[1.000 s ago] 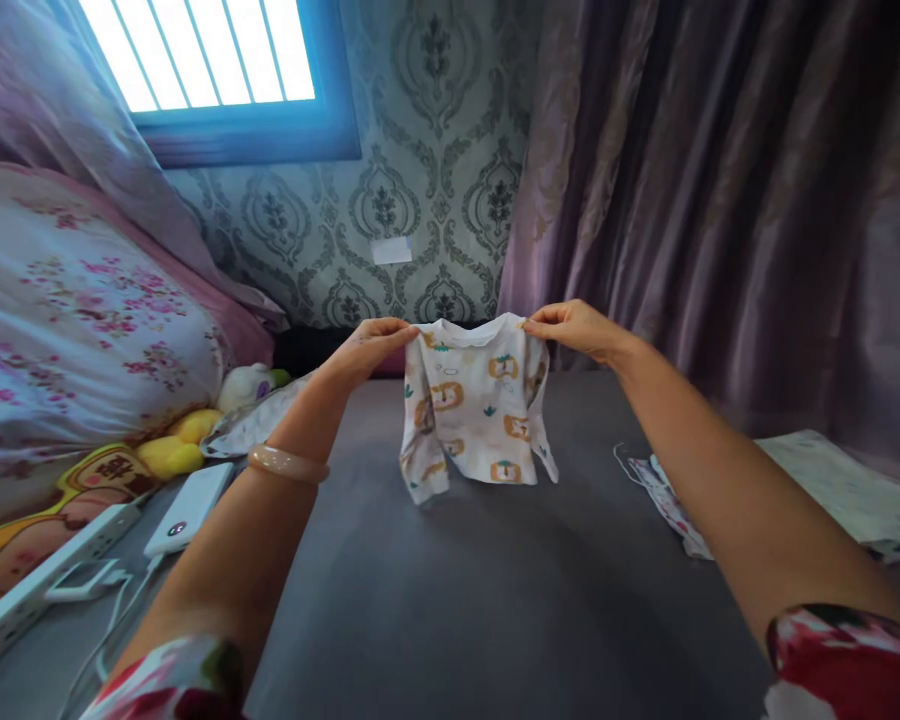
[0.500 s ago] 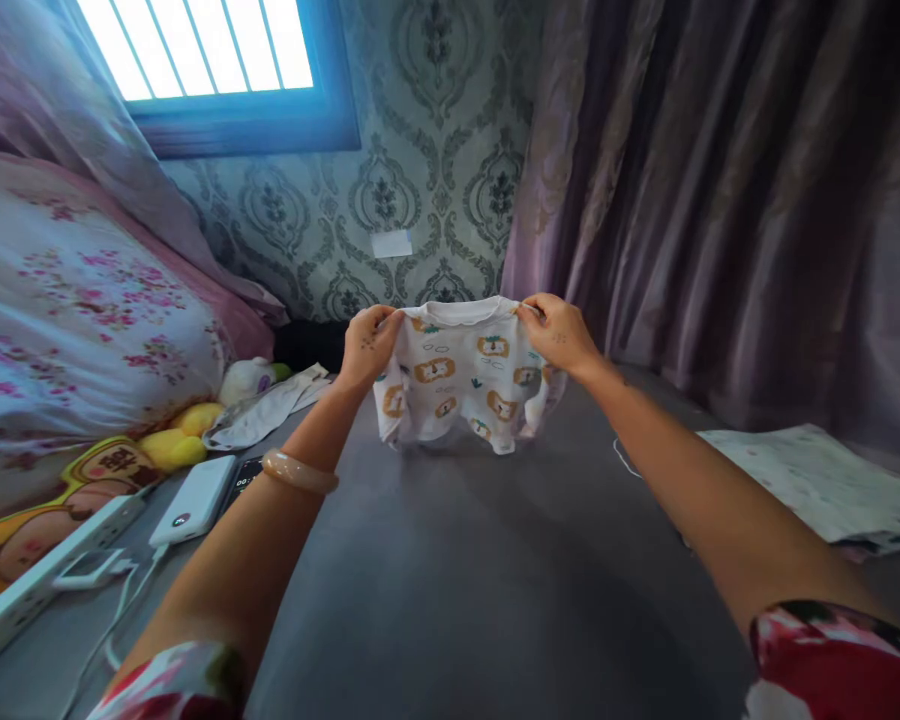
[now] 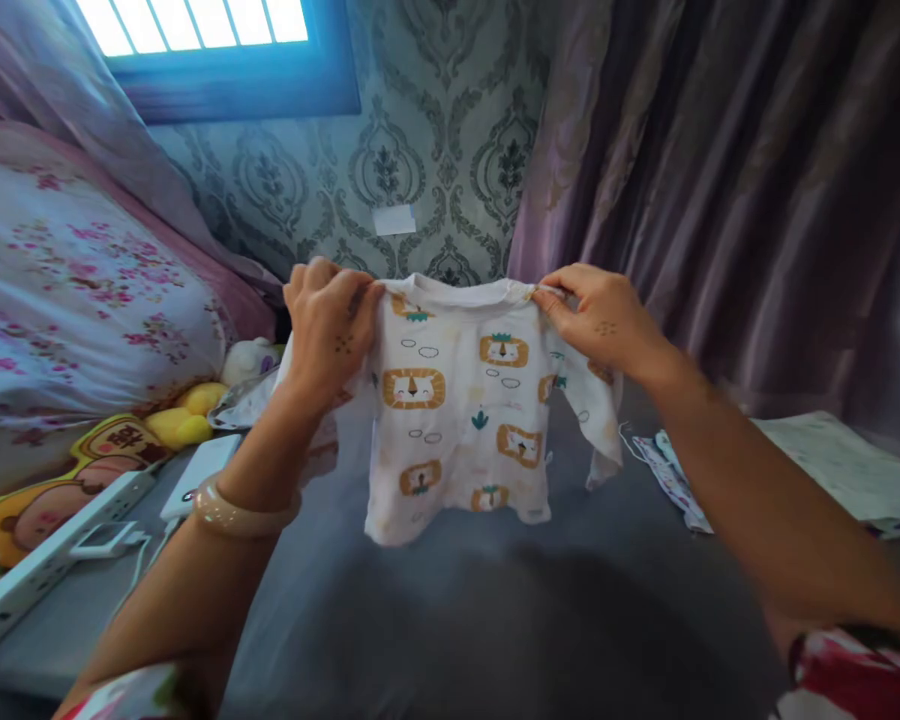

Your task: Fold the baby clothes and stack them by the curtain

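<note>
A small white long-sleeved shirt [image 3: 457, 410] printed with lion faces hangs upright in the middle of the view. My left hand [image 3: 331, 320] pinches it at the shoulder left of the collar, and my right hand [image 3: 596, 315] pinches the opposite shoulder. Between them the neckline is stretched nearly straight. One sleeve dangles below my right hand; the other is partly hidden behind my left hand and forearm. The hem hangs in front of the grey sheet; whether it touches, I cannot tell.
Folded pale cloth [image 3: 847, 465] lies at the right, beside a patterned garment [image 3: 679, 480]. To the left are a white power strip [image 3: 52, 560], a power bank [image 3: 202, 475] with cables, and plush toys [image 3: 187, 415]. Purple curtains [image 3: 690, 190] hang at the right.
The shirt has come closer to me and hangs more spread out, its front now fully facing me. My hands have moved apart, still holding both shoulders. The view has tilted down slightly.
</note>
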Demonstrator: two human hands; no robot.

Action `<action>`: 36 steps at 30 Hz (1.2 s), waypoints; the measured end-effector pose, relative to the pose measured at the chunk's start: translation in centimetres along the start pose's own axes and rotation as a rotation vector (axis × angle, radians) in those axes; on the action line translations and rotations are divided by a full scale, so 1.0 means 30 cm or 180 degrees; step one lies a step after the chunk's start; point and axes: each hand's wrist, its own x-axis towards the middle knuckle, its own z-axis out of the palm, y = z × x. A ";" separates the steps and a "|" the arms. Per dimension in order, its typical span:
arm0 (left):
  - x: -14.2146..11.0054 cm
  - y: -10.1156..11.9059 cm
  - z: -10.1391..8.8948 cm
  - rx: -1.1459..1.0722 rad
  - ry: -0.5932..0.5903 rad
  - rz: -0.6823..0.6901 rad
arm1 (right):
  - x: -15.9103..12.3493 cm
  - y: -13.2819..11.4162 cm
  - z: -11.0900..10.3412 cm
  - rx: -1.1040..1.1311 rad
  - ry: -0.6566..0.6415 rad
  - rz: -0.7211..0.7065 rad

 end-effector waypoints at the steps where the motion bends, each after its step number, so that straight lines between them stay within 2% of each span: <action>1: -0.016 -0.018 0.041 0.0069 -0.0183 -0.0046 | 0.003 0.026 0.038 0.0026 -0.0192 0.0066; 3: -0.075 -0.059 0.149 0.0172 -0.0767 -0.0148 | -0.008 0.089 0.142 0.0081 -0.0738 0.0226; 6: -0.219 -0.113 0.328 0.0228 -0.1700 -0.0293 | -0.068 0.176 0.326 0.0053 -0.1526 0.0509; 9: -0.371 -0.140 0.471 0.0216 -0.2199 -0.0460 | -0.155 0.219 0.479 -0.0152 -0.1825 0.0674; 13: -0.485 -0.148 0.583 0.0390 -0.2264 -0.0672 | -0.244 0.233 0.599 -0.0495 -0.1910 0.0780; 22: -0.541 -0.219 0.724 0.0679 -0.2230 -0.0349 | -0.284 0.311 0.732 -0.0767 -0.2190 0.0867; 27: -0.536 -0.258 0.789 0.0713 -0.2329 -0.0202 | -0.260 0.354 0.780 -0.0784 -0.2236 0.0815; 36: -0.466 -0.309 0.899 0.0746 -0.2452 -0.0111 | -0.184 0.444 0.862 -0.0686 -0.2171 0.0726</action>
